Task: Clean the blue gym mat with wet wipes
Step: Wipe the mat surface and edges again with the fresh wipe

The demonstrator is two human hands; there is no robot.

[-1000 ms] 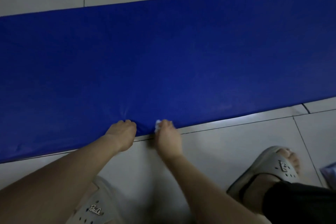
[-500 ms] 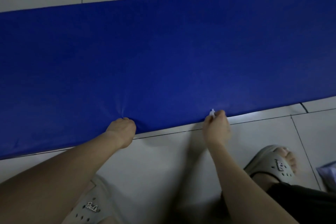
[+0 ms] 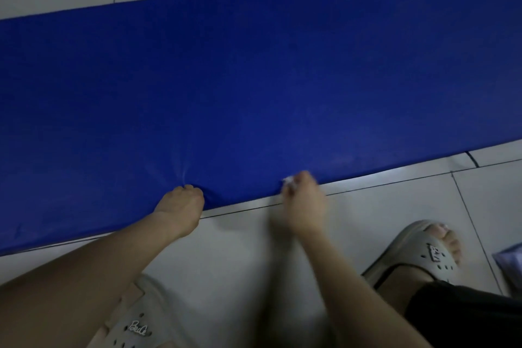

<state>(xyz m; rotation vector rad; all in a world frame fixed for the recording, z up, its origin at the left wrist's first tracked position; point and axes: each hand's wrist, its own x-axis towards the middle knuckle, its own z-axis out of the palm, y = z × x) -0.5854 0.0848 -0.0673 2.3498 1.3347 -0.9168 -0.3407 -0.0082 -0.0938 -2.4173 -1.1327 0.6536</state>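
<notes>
Pinched tight, the left hand [image 3: 180, 205] bunches the near edge of the blue gym mat [image 3: 254, 79], which lies flat on the floor tiles [image 3: 240, 248]. Beside it, the right hand [image 3: 305, 203] curls round a wadded wet wipe [image 3: 289, 181] against that edge. Anchor firmly, I'd say, then rub along the edge and work farther across.

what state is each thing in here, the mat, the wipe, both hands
left hand: gripping the blue gym mat at its near edge
right hand: pinching the wet wipe, blurred
blue gym mat: flat on the floor, puckered at the left hand
wet wipe: bunched, at the mat's near edge
</notes>
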